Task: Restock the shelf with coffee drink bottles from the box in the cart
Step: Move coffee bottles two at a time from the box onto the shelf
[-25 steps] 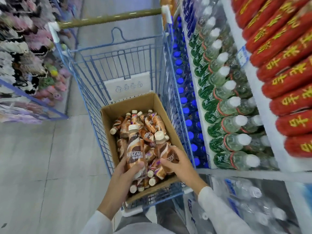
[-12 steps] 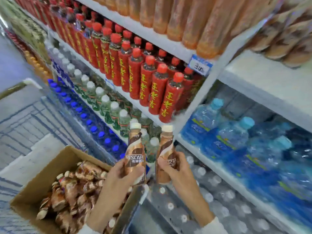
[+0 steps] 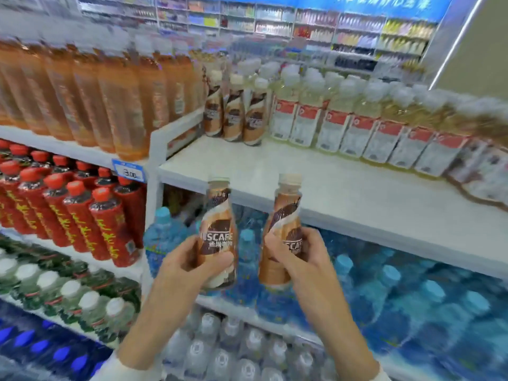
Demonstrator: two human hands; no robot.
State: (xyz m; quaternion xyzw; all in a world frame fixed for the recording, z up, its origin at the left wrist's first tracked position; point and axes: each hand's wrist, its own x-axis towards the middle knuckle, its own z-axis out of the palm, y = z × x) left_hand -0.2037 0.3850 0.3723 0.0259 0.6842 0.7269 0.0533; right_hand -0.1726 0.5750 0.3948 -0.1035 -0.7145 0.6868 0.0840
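At centre frame, my left hand (image 3: 187, 266) and right hand (image 3: 303, 258) each wrap their fingers around an upright coffee bottle (image 3: 217, 232) and a second coffee bottle (image 3: 283, 229), below the white shelf (image 3: 343, 188). Three coffee bottles (image 3: 233, 111) stand at its back, pale drinks (image 3: 343, 119) just right

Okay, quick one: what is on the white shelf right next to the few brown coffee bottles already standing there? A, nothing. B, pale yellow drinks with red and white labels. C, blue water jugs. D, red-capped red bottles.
B: pale yellow drinks with red and white labels stand right beside the brown coffee bottles on the white shelf.
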